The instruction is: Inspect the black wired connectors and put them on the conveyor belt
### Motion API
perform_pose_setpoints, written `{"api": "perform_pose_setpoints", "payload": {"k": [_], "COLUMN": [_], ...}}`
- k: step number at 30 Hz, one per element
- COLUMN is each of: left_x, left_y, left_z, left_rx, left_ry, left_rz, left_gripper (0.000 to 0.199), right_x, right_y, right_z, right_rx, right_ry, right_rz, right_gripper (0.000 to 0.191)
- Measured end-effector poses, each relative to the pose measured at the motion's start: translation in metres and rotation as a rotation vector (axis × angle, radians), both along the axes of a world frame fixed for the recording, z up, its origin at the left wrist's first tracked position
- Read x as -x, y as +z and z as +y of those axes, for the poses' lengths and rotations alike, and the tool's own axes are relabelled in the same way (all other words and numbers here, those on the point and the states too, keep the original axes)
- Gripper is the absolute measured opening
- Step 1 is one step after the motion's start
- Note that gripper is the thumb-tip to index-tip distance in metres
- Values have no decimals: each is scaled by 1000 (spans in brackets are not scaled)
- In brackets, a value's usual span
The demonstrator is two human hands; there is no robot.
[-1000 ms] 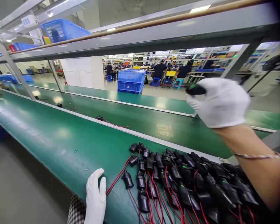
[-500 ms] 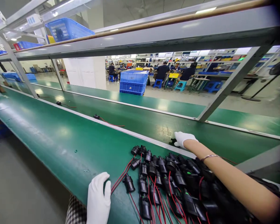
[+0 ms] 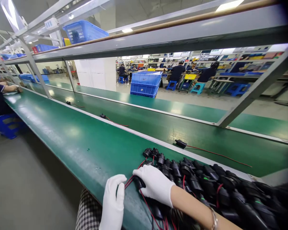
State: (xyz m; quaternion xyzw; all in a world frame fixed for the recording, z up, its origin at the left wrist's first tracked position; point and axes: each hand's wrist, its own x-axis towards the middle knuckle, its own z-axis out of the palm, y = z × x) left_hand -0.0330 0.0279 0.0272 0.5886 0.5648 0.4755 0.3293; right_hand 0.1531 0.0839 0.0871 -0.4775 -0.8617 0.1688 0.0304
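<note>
My right hand (image 3: 155, 185), in a white glove, has its fingers and thumb around a black cylindrical part (image 3: 138, 182) with red wire, at the left side of the pile. Just left of it, my gloved left hand (image 3: 113, 201) is open over the near edge of the green bench, fingers curved and thumb apart, holding nothing. Many similar black parts (image 3: 194, 182) with red wires lie heaped beside and beyond the right hand. My right forearm hides some of the pile.
Beyond the white divider strip (image 3: 124, 129), a black part with a red wire (image 3: 181, 143) lies on the green belt (image 3: 146, 123); others lie farther left. A slanted metal post (image 3: 254, 86) rises at right. Blue crates (image 3: 145, 84) stand behind. A co-worker (image 3: 0, 97) sits far left.
My right hand has left the part on the belt, come back toward me and closed on a black part in the pile. The view has shifted left; my left hand stays near the edge.
</note>
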Motion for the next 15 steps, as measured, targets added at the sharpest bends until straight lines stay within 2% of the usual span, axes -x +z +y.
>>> {"api": "perform_pose_setpoints", "payload": {"k": [3, 5, 7, 9, 11, 13, 15], "left_x": [-6, -13, -22, -30, -35, -36, -35], "left_y": [22, 34, 44, 52, 58, 63, 65], "left_z": [-1, 0, 1, 2, 1, 0, -1], "left_rx": [182, 257, 317, 374, 400, 381, 338], "left_ry": [-153, -329, -526, -653, -685, -664, -645], "left_rz": [-309, -632, -980, -1251, -1383, -1407, -1366], "left_gripper": [36, 39, 43, 42, 35, 28, 26], "right_x": [-2, -2, 2, 7, 8, 2, -11], "right_y": [22, 34, 39, 37, 33, 33, 37], "right_z": [2, -3, -11, -19, -24, -25, -24], "right_rx": [2, 13, 81, 210, 325, 322, 237], "right_ry": [-39, -48, -51, -54, -53, -26, 45], "right_rz": [204, 345, 564, 820, 966, 898, 751], "right_gripper": [49, 58, 61, 61, 63, 64, 61]}}
